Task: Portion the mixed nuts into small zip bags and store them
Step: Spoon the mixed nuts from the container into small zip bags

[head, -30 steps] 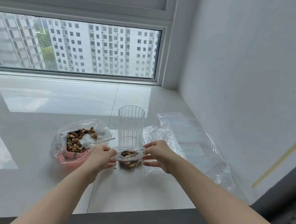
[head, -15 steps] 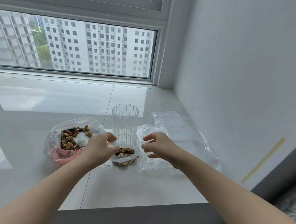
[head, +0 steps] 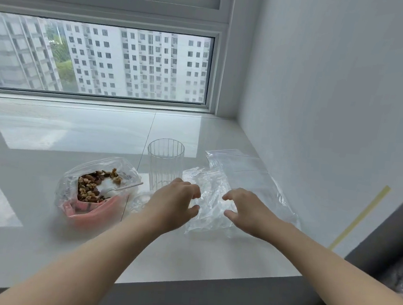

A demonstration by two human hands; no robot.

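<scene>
Nuts (head: 91,187), a mix of brown and tan pieces, sit in a wide clear bag (head: 69,188) that slumps open over something pink at the left of the white surface (head: 38,247), with a clear plastic spoon (head: 123,189) lying across them. They look light, loose and ready to roll, so I judge them better scooped than pinched. My left hand (head: 173,203) hovers in front of the ribbed glass (head: 165,163), its grip half-curled around nothing I can see; the small filled bag (head: 139,199) is mostly hidden behind it, only a scrap of film showing at its left edge. My right hand (head: 246,210) is near it, fingers bent and spread, thumb out, empty, just over the pile of empty zip bags (head: 212,192). That film is thin, soft, slippery and crinkled, and I judge it will cling and collapse, so the stiffer zip strip at the mouth is the place to take hold, one side in each grip. A larger flat clear bag (head: 248,166) lies further back towards the wall. Glossy and pale like polished stone, the ledge runs under a wide window (head: 98,59) that looks onto tower blocks; a white wall (head: 336,91) closes the right side, with a strip of yellow tape (head: 362,214) low on it.
</scene>
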